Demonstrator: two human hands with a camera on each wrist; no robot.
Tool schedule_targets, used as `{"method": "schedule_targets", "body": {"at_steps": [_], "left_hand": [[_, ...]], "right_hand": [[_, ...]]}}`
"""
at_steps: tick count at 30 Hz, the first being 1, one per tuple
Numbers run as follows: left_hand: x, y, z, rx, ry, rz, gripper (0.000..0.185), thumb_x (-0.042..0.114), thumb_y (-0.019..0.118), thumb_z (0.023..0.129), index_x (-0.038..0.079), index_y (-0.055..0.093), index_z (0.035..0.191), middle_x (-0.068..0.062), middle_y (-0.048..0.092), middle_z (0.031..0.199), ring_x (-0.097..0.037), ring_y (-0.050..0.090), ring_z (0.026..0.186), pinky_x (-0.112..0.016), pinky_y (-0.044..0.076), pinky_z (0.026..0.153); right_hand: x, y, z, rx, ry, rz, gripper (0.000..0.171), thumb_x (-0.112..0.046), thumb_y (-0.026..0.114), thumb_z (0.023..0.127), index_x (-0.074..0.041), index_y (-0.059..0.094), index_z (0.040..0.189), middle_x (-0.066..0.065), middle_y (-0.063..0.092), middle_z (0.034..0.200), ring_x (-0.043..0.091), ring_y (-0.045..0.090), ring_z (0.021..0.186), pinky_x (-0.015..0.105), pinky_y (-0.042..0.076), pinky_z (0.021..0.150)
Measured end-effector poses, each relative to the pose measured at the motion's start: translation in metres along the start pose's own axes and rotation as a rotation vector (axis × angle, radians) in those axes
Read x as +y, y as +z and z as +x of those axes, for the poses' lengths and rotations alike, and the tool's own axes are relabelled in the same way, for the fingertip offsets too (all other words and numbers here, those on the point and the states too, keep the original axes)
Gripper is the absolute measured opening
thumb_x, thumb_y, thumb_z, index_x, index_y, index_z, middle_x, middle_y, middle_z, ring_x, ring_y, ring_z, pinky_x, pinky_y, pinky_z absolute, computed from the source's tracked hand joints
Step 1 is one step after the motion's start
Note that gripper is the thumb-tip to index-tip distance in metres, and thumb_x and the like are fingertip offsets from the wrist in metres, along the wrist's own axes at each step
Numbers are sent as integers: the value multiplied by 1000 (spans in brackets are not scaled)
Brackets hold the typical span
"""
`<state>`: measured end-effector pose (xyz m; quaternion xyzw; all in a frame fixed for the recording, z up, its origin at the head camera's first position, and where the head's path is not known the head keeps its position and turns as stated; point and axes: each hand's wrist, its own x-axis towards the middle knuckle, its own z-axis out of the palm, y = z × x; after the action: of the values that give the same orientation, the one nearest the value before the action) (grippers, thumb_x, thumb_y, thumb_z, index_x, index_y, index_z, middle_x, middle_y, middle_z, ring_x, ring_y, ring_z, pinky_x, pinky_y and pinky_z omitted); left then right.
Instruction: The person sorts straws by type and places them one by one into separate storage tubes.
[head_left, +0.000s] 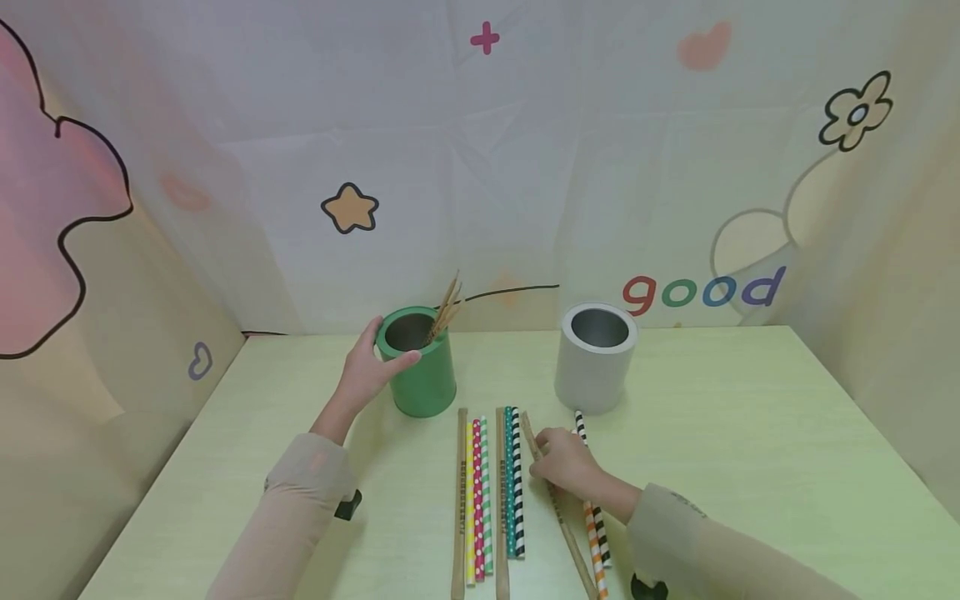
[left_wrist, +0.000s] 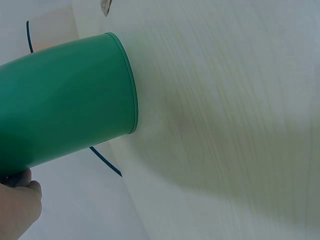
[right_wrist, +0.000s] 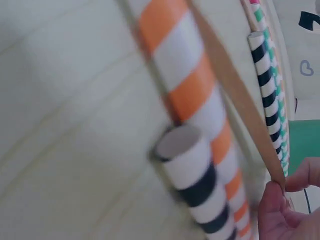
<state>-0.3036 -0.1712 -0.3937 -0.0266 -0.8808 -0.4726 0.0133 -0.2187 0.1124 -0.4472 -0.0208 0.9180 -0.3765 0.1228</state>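
Observation:
My left hand grips the rim of a green cup that holds several thin wooden sticks; the cup's green wall fills the left wrist view, with a fingertip at its lower edge. My right hand pinches a brown wooden stick lying on the table, its fingers closing on the stick's end. Beside it lie an orange-striped straw and a black-striped straw. A grey cup stands empty behind.
A row of patterned straws and wooden sticks lies side by side on the pale green table. A fabric backdrop with drawings closes off the back and both sides. Small black objects sit near each sleeve.

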Motion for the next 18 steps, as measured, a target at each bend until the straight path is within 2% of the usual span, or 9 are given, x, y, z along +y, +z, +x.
{"method": "schedule_targets", "body": {"at_steps": [4,7,10,14,18], "left_hand": [[0,0,0,-4,-3,0,100,57,63,70,16,7,143,-5,14,148,-27,14,136,-51,22,106],[1,0,-1,-4,-4,-2,100,56,63,70,16,7,143,-5,13,148,-27,13,136,-51,21,106],[1,0,-1,1,-6,-2,99,55,64,71,16,8,143,-5,14,148,-27,14,136,-51,22,105],[0,0,0,2,-3,0,98,55,64,71,16,9,143,-6,15,148,-28,14,135,-52,22,105],[0,0,0,-1,3,-4,99,55,63,71,15,8,143,-6,15,148,-28,14,136,-52,22,105]], "right_hand": [[-8,-10,1,-12,7,69,37,-2,60,71,6,56,107,6,57,63,11,48,43,21,41,39],[-18,-20,2,-24,-1,141,34,-1,58,72,6,55,105,7,55,68,11,50,46,24,48,43],[-30,-31,5,-48,-15,229,30,0,56,74,6,54,102,6,52,69,11,48,47,27,50,46],[-48,-49,8,-69,-77,322,24,1,53,76,5,52,100,5,49,69,11,44,47,27,50,48],[-69,-69,7,-63,-175,356,23,1,52,78,5,51,101,6,51,70,11,48,49,27,51,50]]}}
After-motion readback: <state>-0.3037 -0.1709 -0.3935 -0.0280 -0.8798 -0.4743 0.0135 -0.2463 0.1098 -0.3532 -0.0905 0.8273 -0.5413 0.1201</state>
